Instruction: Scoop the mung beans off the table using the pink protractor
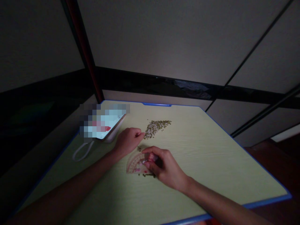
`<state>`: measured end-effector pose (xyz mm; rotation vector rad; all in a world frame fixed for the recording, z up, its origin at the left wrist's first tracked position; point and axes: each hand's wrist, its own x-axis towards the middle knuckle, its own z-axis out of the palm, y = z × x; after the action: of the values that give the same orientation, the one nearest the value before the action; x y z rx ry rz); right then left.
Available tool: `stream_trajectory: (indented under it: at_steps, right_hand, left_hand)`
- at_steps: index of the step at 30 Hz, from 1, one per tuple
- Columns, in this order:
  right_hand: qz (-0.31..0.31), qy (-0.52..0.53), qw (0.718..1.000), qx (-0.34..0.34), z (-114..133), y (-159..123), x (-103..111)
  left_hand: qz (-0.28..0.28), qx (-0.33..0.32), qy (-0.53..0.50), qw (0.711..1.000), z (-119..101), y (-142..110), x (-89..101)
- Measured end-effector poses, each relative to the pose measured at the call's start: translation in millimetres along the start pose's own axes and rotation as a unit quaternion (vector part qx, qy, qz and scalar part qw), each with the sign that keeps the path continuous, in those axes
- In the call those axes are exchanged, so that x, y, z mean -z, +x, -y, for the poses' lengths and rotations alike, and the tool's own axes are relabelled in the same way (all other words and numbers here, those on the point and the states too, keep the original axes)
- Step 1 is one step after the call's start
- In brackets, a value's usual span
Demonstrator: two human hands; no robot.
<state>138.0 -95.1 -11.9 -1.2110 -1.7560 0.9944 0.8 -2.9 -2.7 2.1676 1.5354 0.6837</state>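
A clear half-round protractor (135, 165) with pink and red markings lies low over the table, its straight edge toward me. My right hand (167, 167) grips its right side between thumb and fingers. Just beyond it, my left hand (130, 139) is closed in a fist near the table; what is inside it, if anything, is hidden. Touching or nearly touching its knuckles is a spread pile of small green and pale grains (157, 127). A short row of similar dark grains (148, 175) lies along the protractor's straight edge, and a few more sit between my hands.
A lit phone or tablet (112, 125), partly blurred out, leans on a pale stand at the left, with a white strap loop (83, 151) beside it. The light wood-look table (211, 156) has a blue edge. Panelled cabinet doors (159, 40) rise behind it.
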Motion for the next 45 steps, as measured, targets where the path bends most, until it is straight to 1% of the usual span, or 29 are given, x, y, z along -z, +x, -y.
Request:
stream_trajectory:
  at_steps: [2, 4, 7, 11, 13, 15, 17, 21, 24, 26, 30, 38, 45]
  right_hand:
    - [0.000, 0.033, 0.999, -0.016, 1.1, 1.1, -0.3]
    - [-0.010, 0.083, 0.996, -0.032, 1.9, 2.1, 5.0]
    - [-0.053, 0.125, 0.990, -0.046, -0.1, -0.4, 24.9]
    - [-0.137, 0.095, 0.982, -0.092, -12.4, -17.5, 61.7]
    - [-0.149, 0.075, 0.979, -0.116, -20.6, -30.5, 76.5]
    - [-0.166, 0.040, 0.977, -0.129, -27.2, -43.0, 86.0]
    - [-0.181, -0.009, 0.974, -0.135, -30.6, -52.2, 90.0]
    - [-0.178, -0.107, 0.969, -0.133, -28.1, -57.3, 85.3]
    - [-0.155, -0.181, 0.962, -0.134, -22.9, -54.5, 75.1]
    - [-0.140, -0.211, 0.958, -0.134, -20.2, -52.5, 67.4]
    - [-0.127, -0.215, 0.959, -0.133, -16.8, -49.9, 54.2]
    - [-0.102, -0.230, 0.955, -0.155, -3.7, -41.2, 33.5]
    - [-0.107, -0.240, 0.952, -0.158, 6.4, -38.4, 16.5]
  left_hand:
    - [0.000, -0.001, -0.002, 1.000, 0.4, 0.0, -0.3]
    - [0.001, -0.003, -0.003, 1.000, 1.4, 0.2, -0.9]
    - [0.000, -0.006, -0.003, 1.000, 3.4, 1.0, -1.7]
    - [-0.003, -0.007, -0.002, 1.000, 4.5, 1.7, -2.0]
    - [-0.004, -0.009, -0.003, 1.000, 4.3, 1.8, -1.9]
    - [-0.004, -0.011, -0.004, 1.000, 4.2, 1.8, -1.7]
    - [-0.004, -0.013, -0.005, 1.000, 4.2, 1.9, -1.5]
    - [-0.006, -0.016, -0.004, 1.000, 4.3, 2.1, -1.0]
    - [-0.008, -0.015, -0.001, 1.000, 3.7, 1.9, -0.7]
    - [-0.007, -0.012, 0.001, 1.000, 3.1, 1.8, -0.6]
    - [-0.005, -0.009, 0.005, 1.000, 2.2, 1.5, -0.2]
    - [-0.005, -0.012, 0.008, 1.000, 3.4, 1.7, -1.1]
    - [-0.006, -0.006, 0.014, 1.000, 3.1, 1.8, -2.0]
